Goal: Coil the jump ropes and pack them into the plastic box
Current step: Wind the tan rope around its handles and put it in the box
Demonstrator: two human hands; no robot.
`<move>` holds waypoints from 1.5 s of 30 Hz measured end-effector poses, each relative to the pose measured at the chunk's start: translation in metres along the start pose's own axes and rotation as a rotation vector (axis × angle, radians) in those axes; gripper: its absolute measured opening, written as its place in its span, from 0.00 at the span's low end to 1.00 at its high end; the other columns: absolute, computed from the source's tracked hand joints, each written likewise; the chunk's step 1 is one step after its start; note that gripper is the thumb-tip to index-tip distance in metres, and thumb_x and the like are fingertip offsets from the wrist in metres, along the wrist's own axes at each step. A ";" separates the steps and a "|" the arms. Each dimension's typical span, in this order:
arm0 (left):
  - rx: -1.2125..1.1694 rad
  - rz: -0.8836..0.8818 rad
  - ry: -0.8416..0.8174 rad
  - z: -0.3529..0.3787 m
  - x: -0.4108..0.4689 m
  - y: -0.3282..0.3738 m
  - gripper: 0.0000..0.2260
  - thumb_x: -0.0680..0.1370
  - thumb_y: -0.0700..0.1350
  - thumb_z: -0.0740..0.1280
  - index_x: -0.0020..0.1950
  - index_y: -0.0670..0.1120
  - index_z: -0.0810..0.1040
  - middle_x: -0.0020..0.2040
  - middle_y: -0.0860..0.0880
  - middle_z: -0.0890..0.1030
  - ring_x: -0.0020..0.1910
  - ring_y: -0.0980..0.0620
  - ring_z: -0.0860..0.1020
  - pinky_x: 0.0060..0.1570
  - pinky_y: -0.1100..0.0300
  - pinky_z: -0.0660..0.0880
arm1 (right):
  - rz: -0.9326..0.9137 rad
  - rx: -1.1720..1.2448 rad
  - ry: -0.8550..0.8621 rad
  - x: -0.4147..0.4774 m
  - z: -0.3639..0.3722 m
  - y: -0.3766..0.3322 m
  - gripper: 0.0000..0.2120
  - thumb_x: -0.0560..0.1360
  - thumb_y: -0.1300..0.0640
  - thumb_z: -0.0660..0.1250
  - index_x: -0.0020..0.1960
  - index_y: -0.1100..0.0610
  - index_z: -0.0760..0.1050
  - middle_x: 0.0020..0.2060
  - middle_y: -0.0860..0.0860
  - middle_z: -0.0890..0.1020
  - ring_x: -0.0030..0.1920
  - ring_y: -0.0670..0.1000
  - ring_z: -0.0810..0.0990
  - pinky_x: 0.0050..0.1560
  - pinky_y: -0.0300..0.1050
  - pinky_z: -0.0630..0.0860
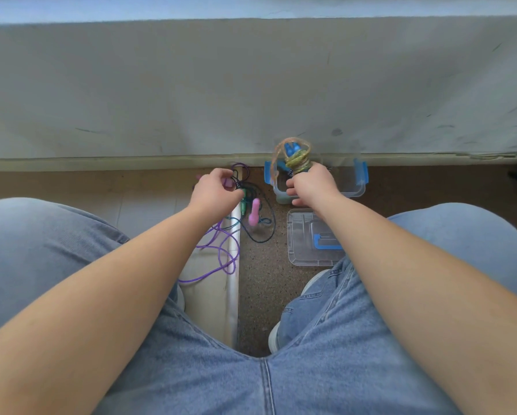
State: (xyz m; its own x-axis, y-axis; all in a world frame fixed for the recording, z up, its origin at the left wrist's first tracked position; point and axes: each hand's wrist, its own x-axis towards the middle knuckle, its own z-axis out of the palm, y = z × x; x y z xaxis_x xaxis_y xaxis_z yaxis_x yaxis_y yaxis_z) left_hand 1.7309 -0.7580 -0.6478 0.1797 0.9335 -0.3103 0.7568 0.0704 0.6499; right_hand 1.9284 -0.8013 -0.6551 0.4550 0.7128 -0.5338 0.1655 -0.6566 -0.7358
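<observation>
Right hand (308, 187) grips a coiled yellow rope (294, 160) with blue handles, right over the open box (357, 191) on the floor. Left hand (216, 190) is closed on the purple rope (221, 256), probably at a handle, hard to see. A pink handle (254, 211) lies beside it. The lid (303, 238) sits just in front of the box.

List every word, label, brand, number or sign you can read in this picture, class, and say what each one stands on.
None can be read.
Plastic box: no label or print shows.
Lid: raised ridges and a blue clip only, no writing.
Coiled rope bundle in the right hand: blurred, no print to be made out.
Pink handle beside the left hand: plain.
Jeans: no tag or brand visible.
</observation>
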 end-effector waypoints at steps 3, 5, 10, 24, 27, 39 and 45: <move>0.021 0.028 -0.028 0.004 0.000 0.000 0.22 0.74 0.47 0.70 0.68 0.49 0.75 0.56 0.52 0.81 0.55 0.50 0.78 0.56 0.58 0.74 | -0.033 0.010 -0.028 -0.008 0.000 -0.004 0.09 0.71 0.62 0.68 0.51 0.55 0.76 0.49 0.57 0.84 0.48 0.58 0.86 0.47 0.61 0.84; 0.025 0.035 -0.049 0.004 0.000 0.000 0.23 0.73 0.48 0.70 0.68 0.50 0.74 0.57 0.52 0.81 0.56 0.50 0.78 0.59 0.57 0.74 | -0.062 0.009 -0.058 -0.011 0.001 -0.005 0.06 0.76 0.64 0.67 0.52 0.56 0.76 0.48 0.56 0.84 0.48 0.54 0.85 0.47 0.58 0.85; -0.034 0.158 -0.089 0.002 -0.002 0.006 0.35 0.70 0.52 0.74 0.75 0.52 0.66 0.67 0.52 0.76 0.63 0.54 0.76 0.65 0.56 0.72 | -0.142 0.003 -0.284 -0.026 0.003 -0.010 0.07 0.75 0.68 0.67 0.48 0.57 0.74 0.43 0.57 0.83 0.40 0.53 0.84 0.39 0.48 0.82; -0.423 0.035 0.140 -0.012 0.004 0.024 0.12 0.81 0.42 0.57 0.51 0.49 0.80 0.36 0.52 0.77 0.25 0.57 0.75 0.29 0.59 0.73 | -0.154 -0.428 -0.650 -0.037 0.001 -0.009 0.05 0.69 0.68 0.60 0.44 0.62 0.72 0.28 0.58 0.72 0.26 0.57 0.75 0.40 0.58 0.83; -0.523 -0.127 0.149 -0.023 0.006 0.029 0.12 0.83 0.39 0.55 0.55 0.46 0.78 0.34 0.51 0.72 0.17 0.59 0.72 0.20 0.67 0.66 | -0.305 -0.657 -0.731 -0.046 0.007 -0.001 0.06 0.70 0.62 0.63 0.47 0.61 0.75 0.33 0.58 0.80 0.37 0.63 0.84 0.40 0.58 0.84; 0.268 0.136 -0.089 0.001 0.003 0.001 0.47 0.65 0.65 0.72 0.78 0.57 0.54 0.69 0.48 0.71 0.68 0.46 0.72 0.67 0.43 0.65 | -0.337 -0.302 -0.487 -0.032 0.003 -0.003 0.04 0.71 0.65 0.66 0.44 0.60 0.79 0.31 0.57 0.78 0.27 0.50 0.74 0.31 0.46 0.77; -0.223 0.449 -0.386 -0.005 0.004 0.001 0.36 0.69 0.41 0.75 0.76 0.50 0.67 0.68 0.49 0.76 0.64 0.61 0.76 0.64 0.60 0.73 | -0.003 -0.061 -1.010 -0.045 -0.006 -0.009 0.09 0.75 0.68 0.61 0.48 0.59 0.77 0.23 0.48 0.60 0.25 0.49 0.58 0.36 0.46 0.75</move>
State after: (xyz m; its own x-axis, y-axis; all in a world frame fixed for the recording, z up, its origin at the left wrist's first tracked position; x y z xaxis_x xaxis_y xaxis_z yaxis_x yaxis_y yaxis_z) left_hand 1.7288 -0.7526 -0.6446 0.6949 0.6976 -0.1747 0.4133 -0.1886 0.8909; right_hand 1.9115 -0.8290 -0.6220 -0.4941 0.5715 -0.6552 0.2223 -0.6456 -0.7306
